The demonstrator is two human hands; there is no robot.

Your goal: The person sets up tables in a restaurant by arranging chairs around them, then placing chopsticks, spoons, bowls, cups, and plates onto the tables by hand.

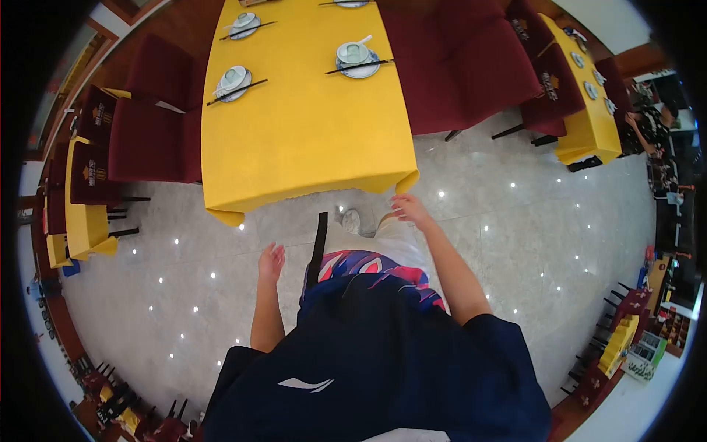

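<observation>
My left hand [272, 262] hangs in the air over the floor, its fingers loosely apart with nothing in them. My right hand [411, 211] is near the front right corner of a yellow tablecloth [309, 140], fingers stretched out and empty. Whether its fingertips touch the hanging cloth corner I cannot tell. On the cloth are place settings: a plate with bowl and cup [234, 81] at the left, another plate with bowl [358, 57] at the right, and a further bowl setting [244, 23] behind. Black chopsticks [237, 92] lie across the plates.
Dark red chairs [158, 140] line the table's left side, and a dark red seat [456, 74] stands at its right. Other yellow-covered tables [589, 136] are at both sides. A person [652, 132] is at the far right. Shiny grey tiled floor [508, 221] surrounds me.
</observation>
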